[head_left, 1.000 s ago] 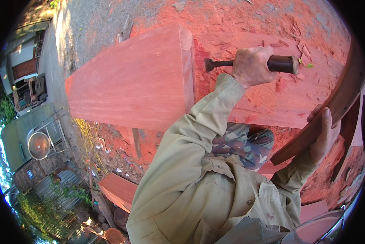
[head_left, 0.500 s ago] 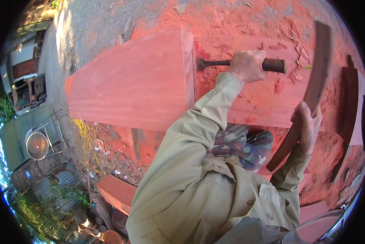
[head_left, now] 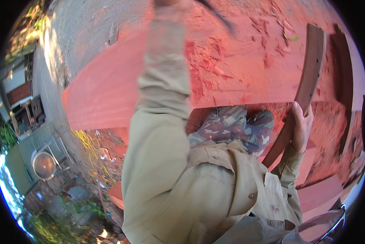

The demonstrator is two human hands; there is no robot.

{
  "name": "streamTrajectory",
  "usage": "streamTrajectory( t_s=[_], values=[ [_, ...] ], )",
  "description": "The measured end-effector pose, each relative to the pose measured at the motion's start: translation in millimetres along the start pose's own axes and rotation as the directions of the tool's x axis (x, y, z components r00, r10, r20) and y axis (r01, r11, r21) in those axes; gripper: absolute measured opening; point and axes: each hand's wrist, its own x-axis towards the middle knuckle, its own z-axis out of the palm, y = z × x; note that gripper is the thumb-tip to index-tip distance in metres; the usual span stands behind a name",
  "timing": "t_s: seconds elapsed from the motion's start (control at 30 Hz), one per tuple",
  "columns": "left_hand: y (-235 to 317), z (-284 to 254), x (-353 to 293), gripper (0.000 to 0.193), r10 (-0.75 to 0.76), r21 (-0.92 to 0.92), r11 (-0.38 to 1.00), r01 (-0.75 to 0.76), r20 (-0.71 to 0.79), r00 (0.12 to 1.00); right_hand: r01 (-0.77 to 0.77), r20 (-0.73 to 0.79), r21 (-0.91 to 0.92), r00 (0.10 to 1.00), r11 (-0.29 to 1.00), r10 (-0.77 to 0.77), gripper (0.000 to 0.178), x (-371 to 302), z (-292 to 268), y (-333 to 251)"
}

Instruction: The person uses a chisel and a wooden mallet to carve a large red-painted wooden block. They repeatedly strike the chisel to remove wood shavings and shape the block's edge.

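Observation:
At the top edge of the head view, my left hand (head_left: 172, 9) is raised over the far side of the work, blurred and partly cut off. Its fingers are closed on a chisel, whose dark metal shaft (head_left: 217, 16) slants down to the right. Below my left arm lies a large reddish wooden block (head_left: 105, 81), partly covered by the sleeve. On the right, my right hand (head_left: 302, 126) grips a long, curved brown wooden bar (head_left: 312, 61) near its middle. The bar stands tilted, its upper end over the red plank (head_left: 247, 81).
Red wood chips (head_left: 215, 67) and dust lie over the plank. Another curved wooden piece (head_left: 345, 69) is at the far right, with a reddish board (head_left: 318, 195) at the lower right. Yellow cord (head_left: 84, 140) lies on the ground at left. My camouflage-clad legs (head_left: 231, 126) are beside the plank.
My left hand has lifted the chisel off the plank and swung it up and left, across the block. My right hand keeps hold of the curved bar. The view has shifted slightly.

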Motion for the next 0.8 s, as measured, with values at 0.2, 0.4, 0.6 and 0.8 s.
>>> streamTrajectory(
  t_s=[0.2,0.4,0.6,0.8],
  values=[
    [-24,-31,-60,0.018,0.079,0.888,0.45,-0.091,0.062,0.995,-0.044,0.048,-0.071,0.998,0.997,0.047,0.034,-30,1,22],
    [-76,-2,-114,0.017,0.168,0.715,0.613,-0.336,0.297,0.94,0.047,0.019,-0.134,0.999,0.99,-0.045,0.038,-62,-6,23],
    [1,16,-76,0.021,0.146,0.132,0.979,-0.157,0.093,0.985,0.052,-0.063,-0.067,0.996,0.996,-0.056,0.039,-80,-15,25],
    [-21,-23,-100,0.017,-0.067,0.924,0.356,-0.141,0.176,0.982,0.024,-0.033,-0.028,0.999,0.999,-0.025,0.036,-84,-12,31]
  ],
)
